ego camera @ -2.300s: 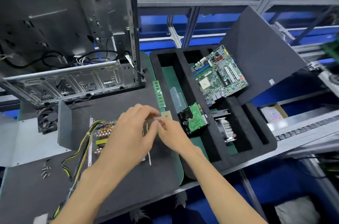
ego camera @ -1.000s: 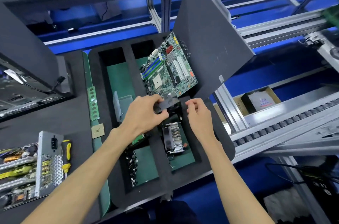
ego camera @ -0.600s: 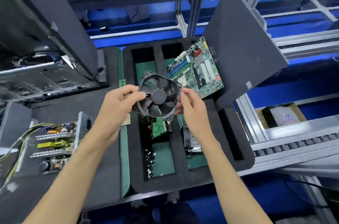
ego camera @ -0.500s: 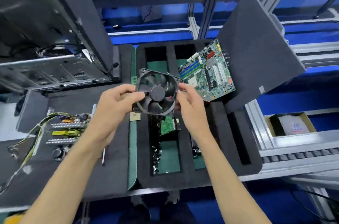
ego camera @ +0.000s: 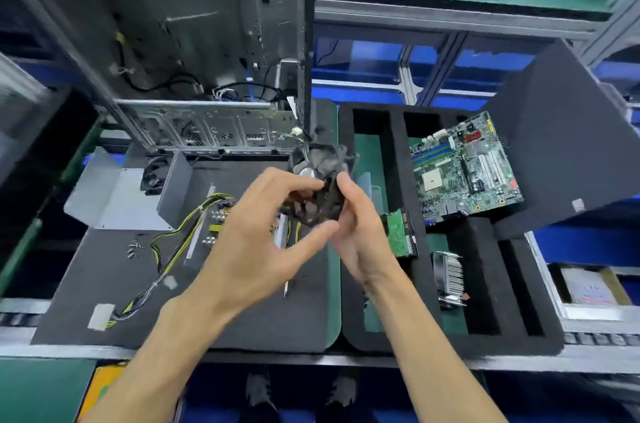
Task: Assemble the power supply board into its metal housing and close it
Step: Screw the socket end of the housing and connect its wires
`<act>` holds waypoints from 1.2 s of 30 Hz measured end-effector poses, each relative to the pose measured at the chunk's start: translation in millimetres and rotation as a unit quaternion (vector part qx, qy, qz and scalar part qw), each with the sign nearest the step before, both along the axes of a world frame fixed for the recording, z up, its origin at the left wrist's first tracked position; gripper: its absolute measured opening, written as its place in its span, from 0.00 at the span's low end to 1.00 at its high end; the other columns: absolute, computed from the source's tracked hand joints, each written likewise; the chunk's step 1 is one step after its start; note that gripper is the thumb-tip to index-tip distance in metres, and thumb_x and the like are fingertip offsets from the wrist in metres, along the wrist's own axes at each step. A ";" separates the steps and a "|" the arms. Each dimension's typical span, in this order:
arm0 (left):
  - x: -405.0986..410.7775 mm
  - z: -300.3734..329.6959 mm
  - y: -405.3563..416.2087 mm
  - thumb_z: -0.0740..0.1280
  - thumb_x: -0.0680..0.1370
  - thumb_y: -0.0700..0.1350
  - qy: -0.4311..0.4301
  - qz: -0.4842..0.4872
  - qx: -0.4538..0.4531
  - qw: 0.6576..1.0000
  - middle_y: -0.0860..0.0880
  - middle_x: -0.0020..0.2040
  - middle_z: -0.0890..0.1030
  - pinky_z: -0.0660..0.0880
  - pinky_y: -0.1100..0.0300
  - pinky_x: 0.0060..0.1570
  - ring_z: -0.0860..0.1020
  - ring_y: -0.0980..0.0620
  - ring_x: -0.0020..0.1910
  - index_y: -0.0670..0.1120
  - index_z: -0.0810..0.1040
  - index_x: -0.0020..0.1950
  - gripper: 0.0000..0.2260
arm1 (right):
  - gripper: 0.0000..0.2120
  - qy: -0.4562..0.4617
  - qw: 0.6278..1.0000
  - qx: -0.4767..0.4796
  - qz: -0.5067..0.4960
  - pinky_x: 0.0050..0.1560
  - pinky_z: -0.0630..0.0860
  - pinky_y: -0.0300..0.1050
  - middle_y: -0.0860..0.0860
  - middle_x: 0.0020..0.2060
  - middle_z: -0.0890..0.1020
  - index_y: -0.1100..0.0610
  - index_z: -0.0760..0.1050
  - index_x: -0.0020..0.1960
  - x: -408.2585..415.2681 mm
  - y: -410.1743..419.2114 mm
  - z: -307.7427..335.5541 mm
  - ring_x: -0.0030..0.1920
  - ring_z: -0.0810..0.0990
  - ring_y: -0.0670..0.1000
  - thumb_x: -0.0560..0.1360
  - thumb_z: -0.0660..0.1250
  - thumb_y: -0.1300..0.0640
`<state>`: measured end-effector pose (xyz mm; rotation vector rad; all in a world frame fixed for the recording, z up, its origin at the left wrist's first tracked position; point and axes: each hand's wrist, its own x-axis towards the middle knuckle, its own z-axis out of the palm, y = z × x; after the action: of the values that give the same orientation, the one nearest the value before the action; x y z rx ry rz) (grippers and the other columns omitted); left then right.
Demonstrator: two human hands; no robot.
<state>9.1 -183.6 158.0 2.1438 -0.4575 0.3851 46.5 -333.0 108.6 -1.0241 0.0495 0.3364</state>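
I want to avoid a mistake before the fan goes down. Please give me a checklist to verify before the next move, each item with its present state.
1. Fan held by both hands: left hand and right hand grip it: ok.
2. Fan orientation: blurred: cannot tell.
3. Power supply board already in the metal housing: it lies on the mat outside it: not ok.
4. Housing open to receive parts: ok.
5. Screws at hand on the mat: ok.
6. Yellow cables away from the housing: ok.
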 end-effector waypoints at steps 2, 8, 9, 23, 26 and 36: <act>-0.7 7.9 22.7 0.71 0.77 0.45 -0.005 0.025 -0.044 0.999 0.52 0.50 0.79 0.74 0.61 0.53 0.79 0.52 0.51 0.45 0.79 0.59 0.12 | 0.24 0.026 0.998 0.055 0.028 0.62 0.79 0.61 0.59 0.62 0.84 0.58 0.82 0.63 -1.8 13.9 -1.4 0.62 0.83 0.59 0.76 0.69 0.41; 21.1 18.0 87.5 0.66 0.80 0.47 0.008 0.055 -0.022 0.998 0.58 0.55 0.78 0.69 0.66 0.62 0.75 0.58 0.59 0.51 0.78 0.62 0.11 | 0.20 0.038 0.995 -0.047 0.083 0.48 0.82 0.41 0.51 0.52 0.88 0.50 0.86 0.56 -8.2 37.9 -4.1 0.51 0.86 0.48 0.69 0.71 0.42; 26.5 17.5 94.0 0.64 0.80 0.51 0.038 0.040 -0.032 0.998 0.60 0.55 0.79 0.69 0.67 0.62 0.76 0.60 0.59 0.53 0.78 0.60 0.10 | 0.17 0.031 0.991 -0.080 0.104 0.45 0.80 0.37 0.46 0.47 0.88 0.47 0.87 0.53 -9.2 38.5 -0.7 0.47 0.86 0.44 0.68 0.70 0.42; 49.8 -14.3 124.0 0.59 0.67 0.78 0.346 -0.118 0.012 0.931 0.50 0.40 0.82 0.76 0.55 0.47 0.79 0.56 0.36 0.57 0.83 0.46 0.28 | 0.31 -0.012 0.911 -0.358 0.203 0.65 0.75 0.50 0.48 0.61 0.84 0.39 0.71 0.72 27.8 48.5 25.3 0.62 0.81 0.47 0.70 0.71 0.36; 51.5 -23.5 117.1 0.61 0.66 0.74 0.304 0.011 -0.035 0.952 0.56 0.41 0.83 0.73 0.62 0.45 0.79 0.61 0.41 0.54 0.81 0.45 0.26 | 0.28 0.019 0.920 -0.339 0.197 0.64 0.79 0.52 0.42 0.63 0.81 0.37 0.76 0.67 31.5 46.6 19.6 0.54 0.84 0.39 0.68 0.73 0.33; 60.4 -30.1 99.3 0.56 0.60 0.84 0.364 0.097 -0.044 0.925 0.50 0.43 0.82 0.82 0.46 0.41 0.82 0.56 0.41 0.51 0.71 0.49 0.39 | 0.32 0.068 0.959 -0.262 -0.082 0.59 0.79 0.54 0.50 0.54 0.85 0.48 0.77 0.60 25.8 68.1 1.7 0.55 0.84 0.51 0.65 0.71 0.27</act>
<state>69.5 -84.2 128.0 2.0671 0.1957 -0.2904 72.3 -264.9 110.3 -1.5096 0.3630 0.2450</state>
